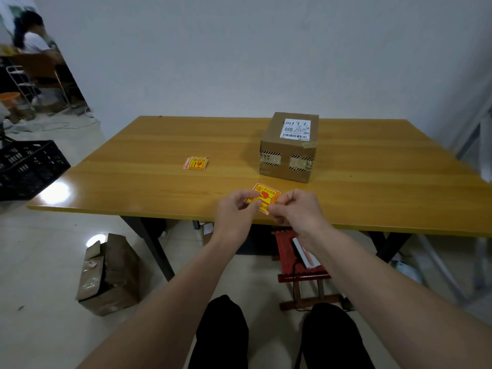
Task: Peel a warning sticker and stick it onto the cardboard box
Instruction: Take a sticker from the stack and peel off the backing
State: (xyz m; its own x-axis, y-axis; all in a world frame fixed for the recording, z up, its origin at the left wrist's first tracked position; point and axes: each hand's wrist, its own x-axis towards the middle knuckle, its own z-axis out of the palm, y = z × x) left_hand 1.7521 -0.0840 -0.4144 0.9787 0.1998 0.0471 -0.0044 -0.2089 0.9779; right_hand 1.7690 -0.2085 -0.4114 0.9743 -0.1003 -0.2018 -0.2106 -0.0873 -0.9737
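Note:
A yellow and red warning sticker is held just above the near edge of the wooden table. My left hand pinches its left side. My right hand pinches its lower right corner. A taped cardboard box with a white shipping label on top stands on the table beyond my hands, a little to the right. A small stack of the same stickers lies flat on the table to the left of the box.
A black plastic crate stands left of the table. A torn cardboard box sits on the floor by the table leg. A red stool stands under the table. A person sits far off at the back left.

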